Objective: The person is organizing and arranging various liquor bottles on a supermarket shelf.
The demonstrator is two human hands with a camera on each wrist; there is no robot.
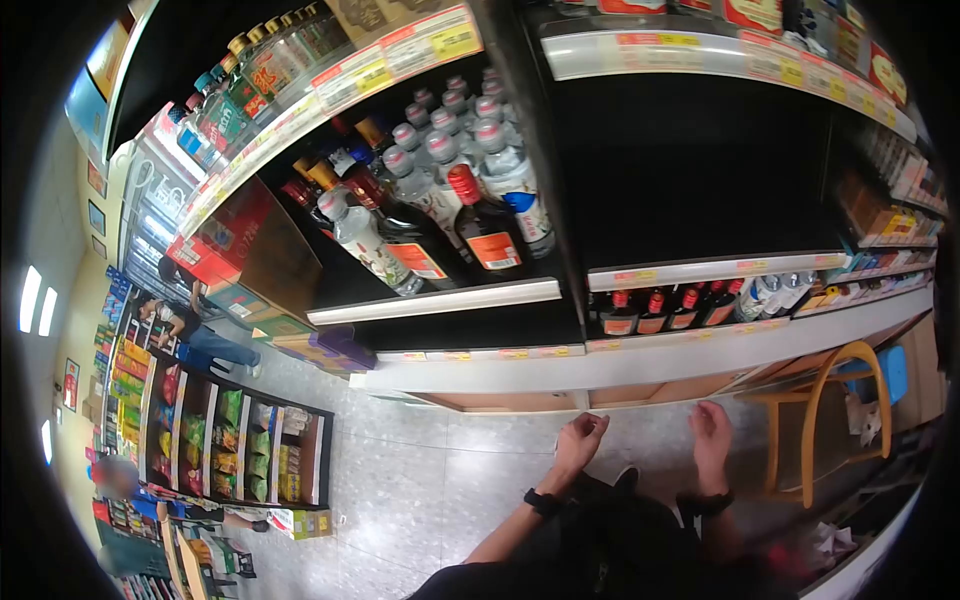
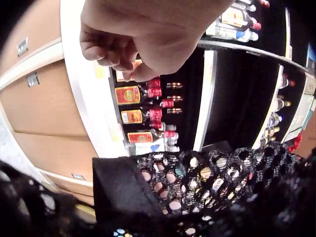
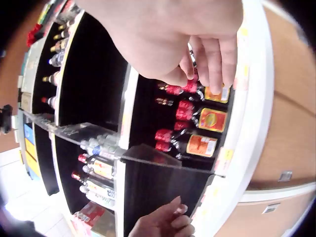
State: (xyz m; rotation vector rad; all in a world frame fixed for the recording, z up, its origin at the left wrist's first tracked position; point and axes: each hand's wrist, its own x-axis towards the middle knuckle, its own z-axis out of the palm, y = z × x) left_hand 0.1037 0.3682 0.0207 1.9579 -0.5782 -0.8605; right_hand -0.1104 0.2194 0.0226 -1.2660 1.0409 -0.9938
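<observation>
Low in the head view, in front of the lower cabinets, the left hand (image 1: 580, 443) is held out with nothing in it, fingers loosely bent. To its right, apart from it, the right hand (image 1: 711, 440) is raised, also holding nothing. The left wrist view has the left hand (image 2: 143, 37) with loosely curled fingers before red-capped dark bottles (image 2: 132, 116). In the right wrist view the right hand (image 3: 177, 42) has relaxed fingers in front of similar bottles (image 3: 201, 145), and the left hand (image 3: 165, 221) shows at the bottom. Neither hand visibly touches a bottle.
Shelves hold clear bottles (image 1: 365, 243) and dark bottles (image 1: 490, 230). A wooden chair (image 1: 812, 425) stands at the right. Farther left are a snack rack (image 1: 325, 460), a red carton (image 1: 215, 255) and people, one in jeans (image 1: 225, 347). Cabinet doors (image 1: 510, 400) line the base.
</observation>
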